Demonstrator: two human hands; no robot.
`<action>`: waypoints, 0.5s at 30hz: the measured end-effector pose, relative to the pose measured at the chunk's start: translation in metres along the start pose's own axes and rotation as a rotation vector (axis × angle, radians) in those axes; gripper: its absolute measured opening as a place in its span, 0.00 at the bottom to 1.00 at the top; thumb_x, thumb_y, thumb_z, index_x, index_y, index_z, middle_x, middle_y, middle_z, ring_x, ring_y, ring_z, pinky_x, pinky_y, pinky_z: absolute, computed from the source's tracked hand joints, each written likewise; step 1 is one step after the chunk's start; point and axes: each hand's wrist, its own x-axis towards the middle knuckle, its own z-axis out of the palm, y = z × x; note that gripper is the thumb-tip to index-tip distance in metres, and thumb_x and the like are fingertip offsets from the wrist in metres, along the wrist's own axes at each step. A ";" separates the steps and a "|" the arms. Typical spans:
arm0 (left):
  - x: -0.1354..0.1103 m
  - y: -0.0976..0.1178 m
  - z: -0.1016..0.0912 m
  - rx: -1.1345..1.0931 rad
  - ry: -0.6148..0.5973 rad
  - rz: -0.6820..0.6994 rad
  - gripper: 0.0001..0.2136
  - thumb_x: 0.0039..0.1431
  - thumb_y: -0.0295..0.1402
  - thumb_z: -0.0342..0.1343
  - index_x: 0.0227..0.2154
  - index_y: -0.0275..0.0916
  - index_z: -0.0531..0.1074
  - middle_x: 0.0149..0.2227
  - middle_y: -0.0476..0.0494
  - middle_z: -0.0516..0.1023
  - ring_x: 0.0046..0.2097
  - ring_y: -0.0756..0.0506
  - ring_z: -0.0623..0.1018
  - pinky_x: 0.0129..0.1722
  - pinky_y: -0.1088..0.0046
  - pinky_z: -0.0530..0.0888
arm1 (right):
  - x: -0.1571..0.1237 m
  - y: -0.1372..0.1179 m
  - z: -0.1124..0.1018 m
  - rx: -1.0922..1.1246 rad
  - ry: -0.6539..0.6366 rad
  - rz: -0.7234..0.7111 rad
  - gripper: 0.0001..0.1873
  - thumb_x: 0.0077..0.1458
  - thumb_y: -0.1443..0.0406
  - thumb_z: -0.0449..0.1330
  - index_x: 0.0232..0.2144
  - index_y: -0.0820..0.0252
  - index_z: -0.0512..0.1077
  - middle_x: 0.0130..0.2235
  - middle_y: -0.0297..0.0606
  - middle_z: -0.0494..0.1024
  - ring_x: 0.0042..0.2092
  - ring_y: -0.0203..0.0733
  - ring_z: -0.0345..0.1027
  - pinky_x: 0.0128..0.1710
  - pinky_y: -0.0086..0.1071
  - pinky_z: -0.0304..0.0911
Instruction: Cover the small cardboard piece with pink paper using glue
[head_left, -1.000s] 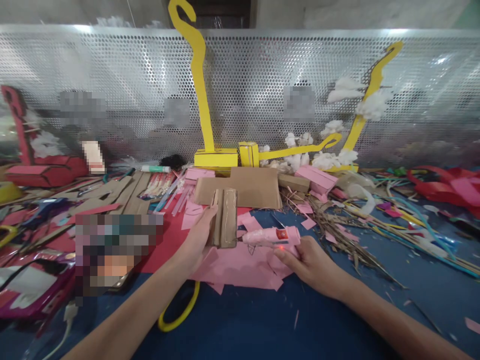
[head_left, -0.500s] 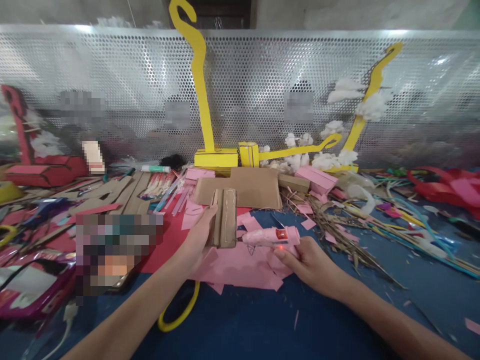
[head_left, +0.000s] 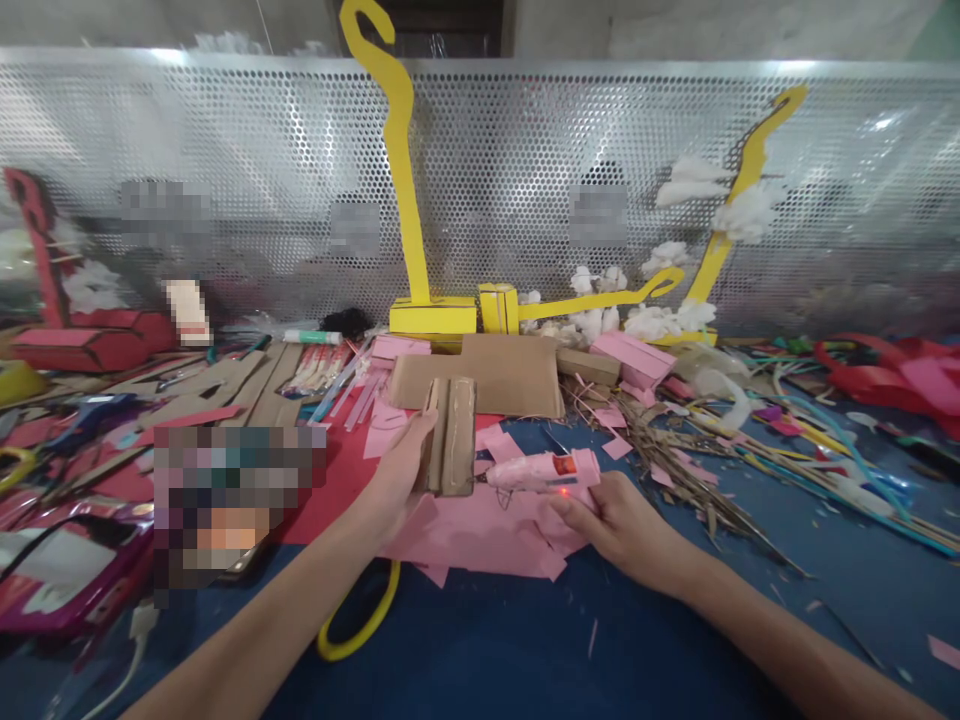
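Observation:
My left hand [head_left: 401,455] grips a small brown cardboard box [head_left: 455,440] by its left side, holding it tilted up. A line of glue runs along the edges of its face. In my right hand [head_left: 619,515] is a pink hot glue gun [head_left: 540,472], its red light lit. The gun's nozzle points left and meets the box's lower right corner, or lies very close to it. Beneath both lie pink paper sheets [head_left: 465,535] and a red sheet [head_left: 315,510]. A flat cardboard piece [head_left: 517,375] lies just behind the box.
Yellow hook-topped stands [head_left: 409,200] and white cotton tufts [head_left: 746,210] stand before a perforated metal panel [head_left: 510,150]. Dry twigs [head_left: 697,470] and coloured sticks lie right. Cardboard strips [head_left: 255,390] and a purple packet [head_left: 82,590] lie left. A yellow ring [head_left: 375,625] is near the front.
Almost nothing differs. The glue gun and the cardboard box stay at the same corner, with only a very slight shift of the view.

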 end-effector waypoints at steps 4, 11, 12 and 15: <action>-0.002 -0.001 -0.001 0.042 0.004 -0.007 0.25 0.61 0.49 0.57 0.55 0.39 0.72 0.39 0.36 0.85 0.38 0.36 0.84 0.35 0.61 0.80 | 0.000 0.004 0.002 -0.020 0.010 0.026 0.33 0.65 0.44 0.49 0.17 0.53 0.44 0.21 0.25 0.41 0.22 0.30 0.37 0.19 0.31 0.34; 0.001 -0.006 -0.006 0.070 -0.019 -0.006 0.23 0.59 0.51 0.59 0.51 0.40 0.76 0.45 0.36 0.84 0.42 0.38 0.83 0.41 0.61 0.78 | 0.003 0.002 0.001 -0.033 0.078 0.014 0.34 0.65 0.43 0.48 0.15 0.53 0.45 0.19 0.24 0.42 0.21 0.30 0.39 0.19 0.31 0.35; 0.002 -0.007 -0.006 0.071 -0.012 -0.006 0.23 0.59 0.51 0.59 0.50 0.41 0.76 0.46 0.37 0.83 0.43 0.38 0.83 0.42 0.61 0.78 | 0.003 0.001 0.001 -0.020 0.068 0.021 0.34 0.65 0.43 0.48 0.15 0.53 0.45 0.19 0.24 0.41 0.21 0.30 0.39 0.19 0.31 0.35; 0.002 -0.007 -0.007 0.083 -0.002 -0.023 0.23 0.58 0.51 0.60 0.50 0.41 0.76 0.47 0.37 0.83 0.45 0.37 0.82 0.46 0.60 0.77 | 0.004 0.001 -0.001 0.015 0.027 0.066 0.33 0.65 0.42 0.47 0.16 0.53 0.46 0.19 0.25 0.42 0.21 0.30 0.39 0.20 0.32 0.35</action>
